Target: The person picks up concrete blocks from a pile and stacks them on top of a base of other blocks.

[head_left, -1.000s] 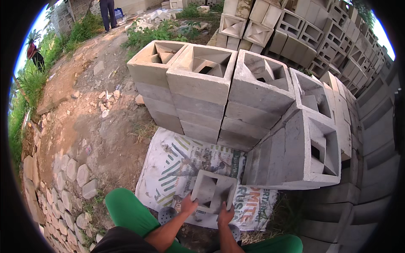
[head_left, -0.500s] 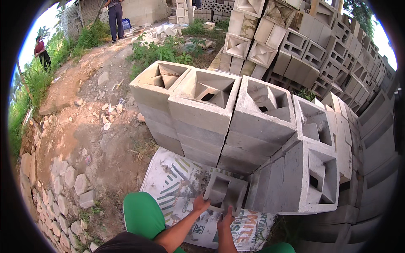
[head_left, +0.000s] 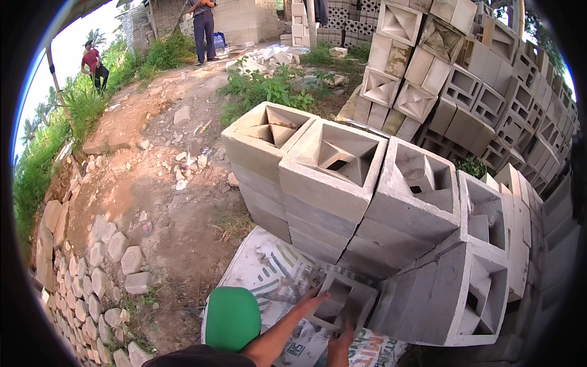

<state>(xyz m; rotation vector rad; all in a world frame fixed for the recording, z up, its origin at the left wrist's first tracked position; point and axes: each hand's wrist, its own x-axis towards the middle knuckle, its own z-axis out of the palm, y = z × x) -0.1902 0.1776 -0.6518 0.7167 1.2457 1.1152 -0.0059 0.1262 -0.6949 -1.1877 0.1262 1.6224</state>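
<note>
Near the stack (head_left: pixel 342 196), both hands grip one block (head_left: pixel 342 300): left hand (head_left: pixel 312 301), right hand (head_left: pixel 340 342). Block has moved right since a second ago, now just beside the stack base, on the sack (head_left: pixel 269 275).

A small grey concrete vent block (head_left: pixel 343 301) with a square recessed opening lies tilted on the printed white sheet, near the bottom of the scene. It sits just beside the foot of the stacked blocks, its open face turned up and leftward

Under you, the dirt ground (head_left: pixel 177 214) carries a printed sack sheet (head_left: pixel 269 278); the small concrete block (head_left: pixel 342 301) and block stacks (head_left: pixel 342 202) rest on it.
</note>
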